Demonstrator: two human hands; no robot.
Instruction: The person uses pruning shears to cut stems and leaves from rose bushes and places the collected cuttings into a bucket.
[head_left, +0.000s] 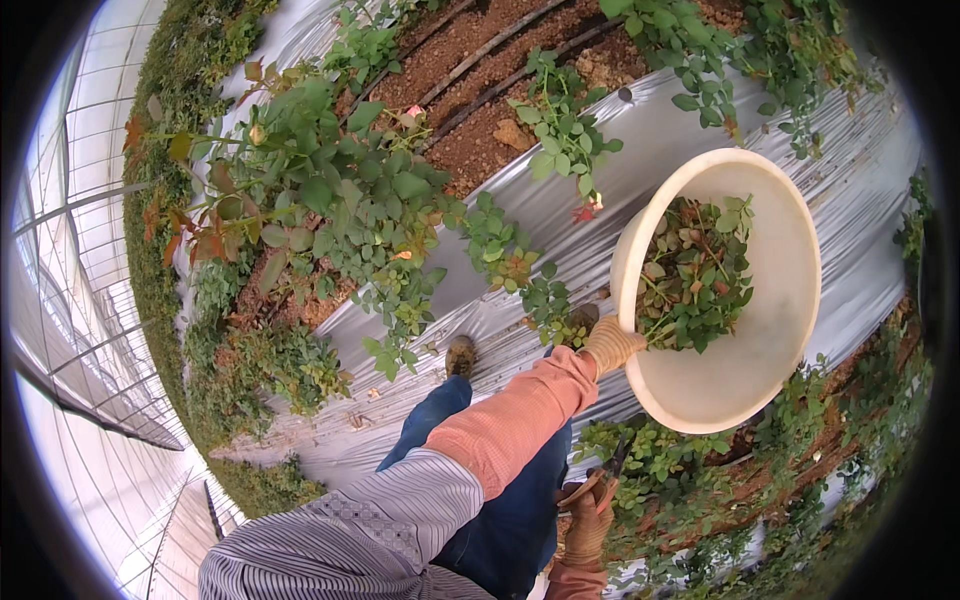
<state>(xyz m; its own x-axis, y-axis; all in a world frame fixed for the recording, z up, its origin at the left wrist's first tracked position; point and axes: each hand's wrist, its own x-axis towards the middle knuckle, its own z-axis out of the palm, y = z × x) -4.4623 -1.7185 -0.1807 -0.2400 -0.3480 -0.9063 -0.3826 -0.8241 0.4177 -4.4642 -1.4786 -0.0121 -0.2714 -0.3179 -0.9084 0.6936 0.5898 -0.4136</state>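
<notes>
My left hand (611, 346), in a striped tan work glove, grips the near rim of a large cream plastic tub (780, 300). The tub is tilted, its mouth facing me, and cut leafy rose stems (697, 281) lie in it against one side. Lower in the view, my right hand (589, 517), also gloved, holds pruning shears (619, 459) by their orange handles, dark blades pointing up beside the low foliage. Whether the blades are parted cannot be told. The left arm reaches across above my blue trousers.
Rose bushes (337, 180) with a few blooms stand at the left, and more foliage (795, 427) grows at lower right. Silvery plastic sheeting (487, 292) covers the path. Dark irrigation pipes (487, 52) run over reddish soil. Greenhouse framing (82, 195) rises at the far left.
</notes>
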